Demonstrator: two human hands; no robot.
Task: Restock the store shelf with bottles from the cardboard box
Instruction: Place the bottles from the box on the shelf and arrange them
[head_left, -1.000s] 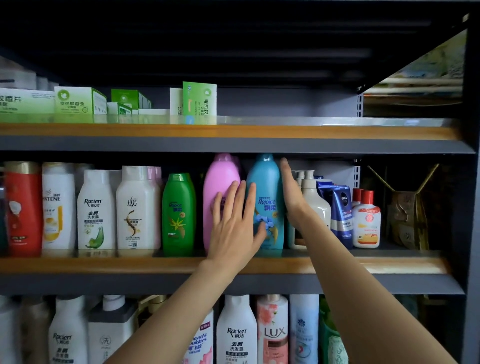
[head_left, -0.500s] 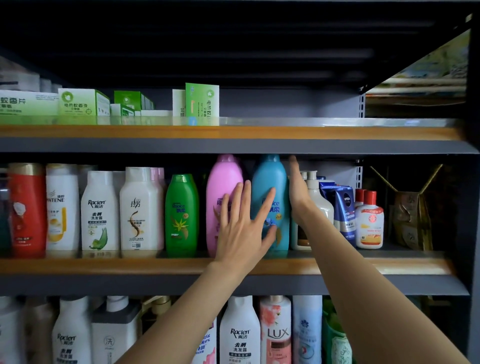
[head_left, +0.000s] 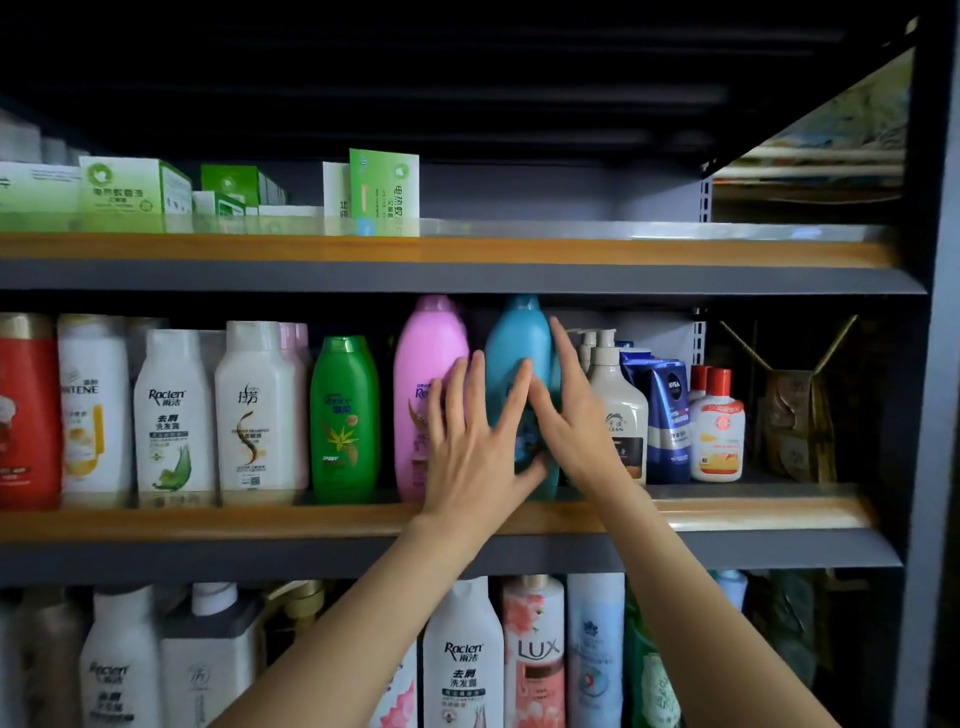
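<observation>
Nearest the camera, two bare forearms are reaching up to the middle shelf (head_left: 753, 512); the left hand (head_left: 475, 441) is lying flat with straight, spread fingers, touching the front of the blue bottle (head_left: 519, 353) and overlapping the pink bottle (head_left: 428, 374) beside it; the right hand (head_left: 574, 415) is also released, its straight fingers pressing along the blue bottle's right flank, so neither hand is grasping anything. The blue bottle is standing upright on the shelf between the pink bottle and a cream pump bottle (head_left: 621, 410); the step looks to be squaring it into the row, and it is probably best done by pushing low and evenly with both palms, since a tall bottle pushed high may tip into its neighbours. Further back, a green bottle (head_left: 344, 415) and white ones are lining the same board; green cartons (head_left: 135, 184) are sitting on the shelf above; the cardboard box is not showing anywhere.
</observation>
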